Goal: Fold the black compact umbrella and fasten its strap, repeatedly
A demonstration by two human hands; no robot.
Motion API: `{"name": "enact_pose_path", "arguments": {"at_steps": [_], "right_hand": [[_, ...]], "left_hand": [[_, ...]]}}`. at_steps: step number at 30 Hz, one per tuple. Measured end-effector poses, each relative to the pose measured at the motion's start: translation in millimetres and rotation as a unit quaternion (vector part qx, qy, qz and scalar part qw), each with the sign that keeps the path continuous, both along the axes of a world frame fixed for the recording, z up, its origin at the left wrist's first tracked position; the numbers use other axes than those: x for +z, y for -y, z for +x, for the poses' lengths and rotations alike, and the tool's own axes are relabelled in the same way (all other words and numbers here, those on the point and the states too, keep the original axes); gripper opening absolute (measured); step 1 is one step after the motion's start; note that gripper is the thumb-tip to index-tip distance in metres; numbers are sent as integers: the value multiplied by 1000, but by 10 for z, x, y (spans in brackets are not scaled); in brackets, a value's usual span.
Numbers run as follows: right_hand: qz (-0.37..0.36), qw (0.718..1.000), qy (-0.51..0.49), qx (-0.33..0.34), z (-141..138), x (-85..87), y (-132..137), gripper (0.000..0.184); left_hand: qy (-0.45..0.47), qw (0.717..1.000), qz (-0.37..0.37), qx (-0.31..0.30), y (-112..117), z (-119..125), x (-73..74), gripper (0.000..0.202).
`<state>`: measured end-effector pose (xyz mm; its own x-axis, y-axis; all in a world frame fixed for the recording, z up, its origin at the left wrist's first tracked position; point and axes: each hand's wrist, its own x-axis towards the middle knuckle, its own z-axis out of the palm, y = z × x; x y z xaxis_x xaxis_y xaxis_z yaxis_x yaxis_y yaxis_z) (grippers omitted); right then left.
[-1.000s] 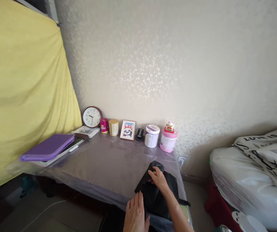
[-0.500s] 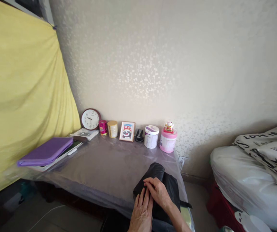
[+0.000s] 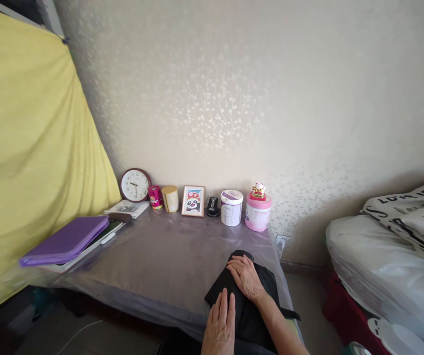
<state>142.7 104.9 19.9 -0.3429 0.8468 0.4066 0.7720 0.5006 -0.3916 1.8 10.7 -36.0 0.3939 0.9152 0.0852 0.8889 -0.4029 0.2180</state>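
Note:
A black cloth point(image 3: 251, 310) lies folded at the near right of a table point(image 3: 160, 256) covered in clear plastic sheeting. My right hand point(image 3: 245, 277) rests flat on the far part of the cloth, fingers stretched out and close together. My left hand point(image 3: 221, 328) presses flat on the cloth's near left part, fingers pointing away from me. Neither hand holds anything. A black strap point(image 3: 289, 314) sticks out from the cloth's right side.
Along the wall stand a clock point(image 3: 135, 185), a red tin point(image 3: 155, 196), a gold tin point(image 3: 170, 198), a framed panda picture point(image 3: 193, 200), a white can point(image 3: 231, 207) and a pink can point(image 3: 258, 212). A purple folder point(image 3: 66, 240) lies left. Bagged bedding point(image 3: 385, 271) sits right; yellow curtain point(image 3: 30, 162) hangs left.
My right hand has spread flat over the cloth's far part. My left hand has slid forward onto the cloth beside it. The view has shifted slightly.

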Motion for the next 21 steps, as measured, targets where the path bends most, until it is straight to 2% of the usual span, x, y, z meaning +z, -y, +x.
{"name": "enact_pose_path", "arguments": {"at_steps": [7,12,15,18,21], "right_hand": [[-16,996,14,-84,133,-12,-333,32],[-24,983,-18,-183,282,-35,-436,31],[-15,966,-44,-254,523,-53,-315,33],[-13,943,-72,-324,829,-91,-45,40],[-73,914,-156,-367,1037,-147,272,37]], "left_hand": [[16,996,-79,26,36,14,137,84],[36,989,-136,37,64,17,287,95],[47,989,-135,29,112,12,410,97],[42,990,-128,37,171,11,542,97],[30,989,-136,53,215,12,662,96]]}}
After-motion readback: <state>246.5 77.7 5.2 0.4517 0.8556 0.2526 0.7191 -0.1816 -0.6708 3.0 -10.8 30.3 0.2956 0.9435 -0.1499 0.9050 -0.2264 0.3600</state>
